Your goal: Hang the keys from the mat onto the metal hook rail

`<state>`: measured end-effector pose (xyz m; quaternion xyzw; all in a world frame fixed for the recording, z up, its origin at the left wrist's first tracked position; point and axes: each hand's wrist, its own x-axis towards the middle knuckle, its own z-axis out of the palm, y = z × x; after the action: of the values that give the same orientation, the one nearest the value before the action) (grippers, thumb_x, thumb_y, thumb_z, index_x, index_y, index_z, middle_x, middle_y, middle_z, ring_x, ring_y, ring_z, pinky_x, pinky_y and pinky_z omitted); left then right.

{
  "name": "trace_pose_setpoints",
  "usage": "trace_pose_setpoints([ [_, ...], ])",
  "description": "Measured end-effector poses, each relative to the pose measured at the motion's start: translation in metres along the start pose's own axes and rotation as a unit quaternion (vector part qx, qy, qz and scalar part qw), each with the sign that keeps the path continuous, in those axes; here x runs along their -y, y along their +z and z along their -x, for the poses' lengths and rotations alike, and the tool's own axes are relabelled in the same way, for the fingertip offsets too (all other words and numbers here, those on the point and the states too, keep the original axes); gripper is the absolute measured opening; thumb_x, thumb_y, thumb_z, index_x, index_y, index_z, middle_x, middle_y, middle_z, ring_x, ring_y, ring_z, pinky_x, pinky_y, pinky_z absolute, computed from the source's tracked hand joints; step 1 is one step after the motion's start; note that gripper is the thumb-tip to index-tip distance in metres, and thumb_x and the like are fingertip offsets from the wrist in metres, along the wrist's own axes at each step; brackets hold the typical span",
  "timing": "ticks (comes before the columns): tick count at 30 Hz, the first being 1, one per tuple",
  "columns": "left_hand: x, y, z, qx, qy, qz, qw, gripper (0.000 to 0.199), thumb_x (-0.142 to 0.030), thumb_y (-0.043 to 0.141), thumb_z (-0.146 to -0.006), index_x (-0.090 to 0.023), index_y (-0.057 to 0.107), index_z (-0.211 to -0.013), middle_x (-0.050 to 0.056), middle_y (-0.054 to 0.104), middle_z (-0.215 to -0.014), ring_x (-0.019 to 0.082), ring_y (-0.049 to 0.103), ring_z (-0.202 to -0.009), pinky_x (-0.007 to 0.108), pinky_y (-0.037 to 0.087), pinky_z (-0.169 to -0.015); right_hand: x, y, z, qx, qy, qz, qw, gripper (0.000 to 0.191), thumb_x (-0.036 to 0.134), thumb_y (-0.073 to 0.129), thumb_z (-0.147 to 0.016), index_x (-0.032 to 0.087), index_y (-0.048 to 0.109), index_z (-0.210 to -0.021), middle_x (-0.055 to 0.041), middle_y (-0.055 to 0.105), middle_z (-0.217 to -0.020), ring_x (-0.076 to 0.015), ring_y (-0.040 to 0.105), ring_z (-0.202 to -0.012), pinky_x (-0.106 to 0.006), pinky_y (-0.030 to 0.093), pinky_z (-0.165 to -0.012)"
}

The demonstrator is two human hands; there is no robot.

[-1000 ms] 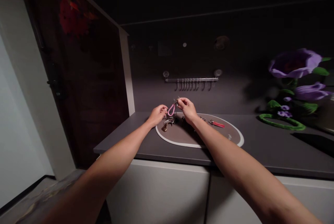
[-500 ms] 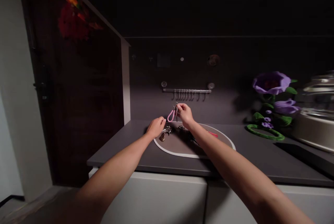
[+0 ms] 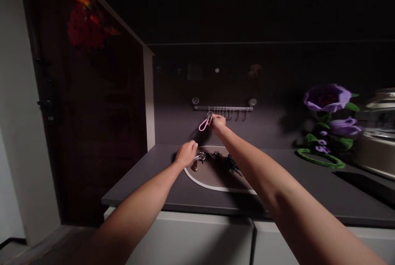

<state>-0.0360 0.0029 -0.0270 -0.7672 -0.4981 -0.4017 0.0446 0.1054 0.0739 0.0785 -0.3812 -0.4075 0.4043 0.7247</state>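
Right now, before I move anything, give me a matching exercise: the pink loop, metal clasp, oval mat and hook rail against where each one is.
Things:
1. pink cord loop
2. metal clasp
3. oval mat
4. hook rail

Places:
A. on the back wall
B. hanging from the right hand
C. flat on the countertop
D. on the mat beside the left hand

Pairs: 1-B, 2-D, 3-C, 4-A

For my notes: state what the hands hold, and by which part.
The right hand holds a pink loop keychain by its metal ring. The left hand is at a metal clasp; whether it grips it cannot be told.
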Motion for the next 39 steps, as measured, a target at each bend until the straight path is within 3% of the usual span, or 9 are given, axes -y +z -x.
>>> trace_pose_setpoints([
  [8,0.004,0.003,-0.002,-0.005,0.009,0.025,1.000,0.029,-0.032,0.031,-0.087,-0.019,0.052,-0.073,0.004,0.058,-0.068,0.015,0.052,-0.065,0.025,0.030,-0.061,-0.014,0.001,-0.009,-0.016,0.029,-0.001,0.999,0.005,0.013,0.052,-0.074,0.014,0.054,-0.070,0.0036,0.049,-0.045,-0.0070,0.046,-0.039,-0.020,0.045,-0.041],
  [19,0.005,0.002,-0.002,0.022,0.006,0.086,0.996,0.025,-0.029,0.032,-0.085,-0.018,0.053,-0.077,0.000,0.056,-0.063,0.013,0.051,-0.062,0.024,0.034,-0.061,-0.024,-0.013,-0.006,0.054,-0.009,0.044,0.998,0.006,0.013,0.054,-0.070,0.015,0.051,-0.065,0.0059,0.045,-0.044,-0.0052,0.041,-0.040,-0.018,0.041,-0.044],
  [22,0.007,0.003,-0.003,0.026,0.008,0.102,0.994,0.025,-0.029,0.032,-0.085,-0.018,0.053,-0.077,0.000,0.056,-0.063,0.013,0.051,-0.062,0.023,0.035,-0.061,-0.023,-0.018,-0.001,0.070,-0.005,0.056,0.996,0.006,0.010,0.054,-0.069,0.015,0.054,-0.073,0.0043,0.051,-0.051,-0.0050,0.044,-0.044,-0.017,0.038,-0.045],
  [26,0.008,0.004,-0.003,0.021,0.015,0.117,0.993,0.024,-0.028,0.032,-0.084,-0.018,0.053,-0.077,0.000,0.055,-0.063,0.013,0.050,-0.062,0.023,0.035,-0.062,-0.023,-0.021,0.005,0.047,0.008,0.076,0.996,0.020,0.009,0.056,-0.068,0.014,0.055,-0.088,-0.0018,0.060,-0.074,-0.0059,0.051,-0.054,-0.018,0.040,-0.050],
  [30,0.008,0.002,-0.003,0.024,0.019,0.132,0.991,0.021,-0.026,0.035,-0.083,-0.018,0.054,-0.078,-0.001,0.055,-0.064,0.012,0.049,-0.063,0.023,0.035,-0.062,-0.022,-0.026,0.013,0.053,-0.009,0.103,0.993,0.025,0.006,0.056,-0.066,0.014,0.056,-0.091,-0.0049,0.062,-0.089,-0.0070,0.053,-0.062,-0.019,0.041,-0.055],
  [35,0.007,0.000,-0.002,0.036,0.019,0.134,0.990,0.020,-0.024,0.037,-0.082,-0.017,0.056,-0.082,0.001,0.058,-0.071,0.013,0.050,-0.067,0.024,0.036,-0.063,-0.016,-0.034,0.034,0.037,-0.007,0.151,0.988,0.025,0.005,0.057,-0.065,0.015,0.056,-0.088,-0.0058,0.060,-0.091,-0.0086,0.052,-0.066,-0.021,0.043,-0.059],
  [39,0.009,0.000,-0.002,0.045,0.045,0.113,0.992,0.019,-0.022,0.039,-0.081,-0.017,0.057,-0.084,0.003,0.059,-0.080,0.015,0.051,-0.076,0.025,0.038,-0.070,-0.012,-0.042,0.057,0.088,0.014,0.166,0.982,0.023,0.006,0.056,-0.068,0.014,0.056,-0.090,-0.0049,0.060,-0.080,-0.0079,0.051,-0.059,-0.022,0.043,-0.057],
])
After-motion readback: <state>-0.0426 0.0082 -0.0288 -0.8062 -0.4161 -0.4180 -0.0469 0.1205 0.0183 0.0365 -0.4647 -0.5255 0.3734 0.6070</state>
